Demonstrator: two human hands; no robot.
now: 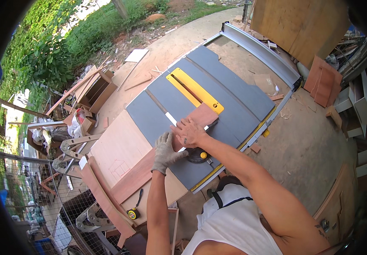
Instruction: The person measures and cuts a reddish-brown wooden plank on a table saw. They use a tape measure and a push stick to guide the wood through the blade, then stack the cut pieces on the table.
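Note:
A long reddish wooden board (137,178) lies slantwise across the grey table saw top (231,97), its far end overlapping the yellow insert plate (187,85). My left hand (165,154), in a grey work glove, grips the board, with its thumb stretched toward the black miter gauge (197,156). Just ahead of it my bare right hand (189,132) is closed over the board, fingers bent across its top. The gauge has a yellow knob (203,155) and sits close to both hands. What lies under my palms is hidden.
A light plywood sheet (122,142) adjoins the saw's left side, with a yellow-black tape measure (133,213) near its front edge. A curved wooden strip (105,199) lies beside folding ladder parts (71,148). The rip fence rail (262,53) borders the far right; wooden panels (323,80) lean beyond.

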